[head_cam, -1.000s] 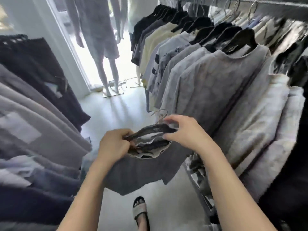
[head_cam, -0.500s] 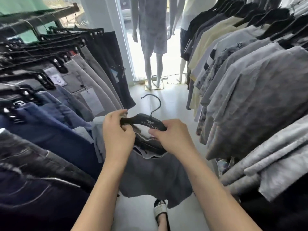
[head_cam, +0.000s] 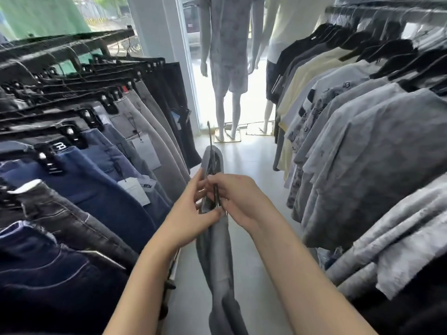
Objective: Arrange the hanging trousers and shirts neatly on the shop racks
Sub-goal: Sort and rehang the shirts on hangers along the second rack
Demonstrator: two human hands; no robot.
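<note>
Both hands, left hand (head_cam: 193, 213) and right hand (head_cam: 238, 199), pinch a grey shirt (head_cam: 219, 257) on its black hanger (head_cam: 212, 165). It is seen edge-on, long axis vertical, with the hook pointing up and far.

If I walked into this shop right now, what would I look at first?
Probably the two hands, left hand and right hand, pinching a grey shirt on its hanger in the middle of the aisle. Behind them, white mannequins stand in the bright doorway, with trousers racked left and shirts right.
</note>
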